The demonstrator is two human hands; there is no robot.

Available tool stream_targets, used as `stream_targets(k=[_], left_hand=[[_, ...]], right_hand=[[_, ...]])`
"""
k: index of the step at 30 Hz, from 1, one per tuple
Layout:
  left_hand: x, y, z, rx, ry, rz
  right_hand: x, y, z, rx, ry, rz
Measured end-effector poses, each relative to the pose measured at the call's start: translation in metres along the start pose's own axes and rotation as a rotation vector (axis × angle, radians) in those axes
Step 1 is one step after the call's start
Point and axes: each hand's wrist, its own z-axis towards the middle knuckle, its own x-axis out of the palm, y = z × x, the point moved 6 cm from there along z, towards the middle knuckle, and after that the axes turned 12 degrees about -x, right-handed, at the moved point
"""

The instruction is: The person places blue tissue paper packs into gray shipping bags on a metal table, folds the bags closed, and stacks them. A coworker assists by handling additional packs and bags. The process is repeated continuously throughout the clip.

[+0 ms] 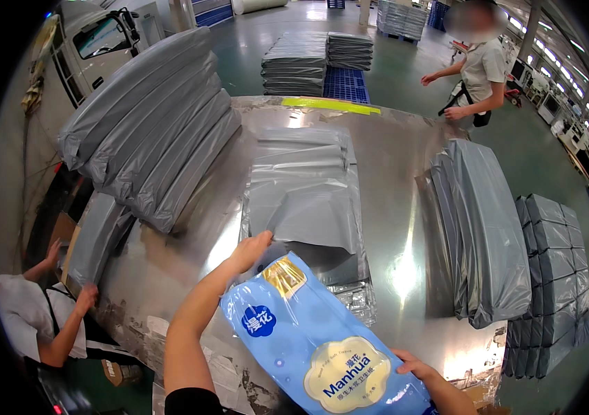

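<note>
A blue plastic-wrapped tissue pack (287,346) with a cream label slants across the near side of the metal table. My right hand (413,365) grips its right edge, the thumb on the front and the other fingers mostly hidden. My left hand (249,252) is closed on the near edge of a grey plastic bag (305,214), the top one of a flat pile in the middle of the table. The bag's mouth gapes toward me, and the far end of the pack lies just before it. Some left fingertips are hidden.
Filled grey packages (163,117) are stacked high at the left; more grey packages (484,235) stand at the right. A co-worker's hand (87,297) is at a grey package on the lower left. Another person (481,76) stands beyond the far right corner. Yellow-green tape (329,105) marks the far edge.
</note>
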Motion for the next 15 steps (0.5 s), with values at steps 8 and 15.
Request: stream_targets(k=[8,15], left_hand=[[-0.011,0.019,0.001,0.142,0.03,0.267],[0.031,-0.004,0.038,0.358,-0.345,-0.05]], right_hand=[[-0.027,0.013,0.034,-0.193,-0.143,-0.02],[-0.069,-0.015,0.114,-0.412,-0.398,-0.603]])
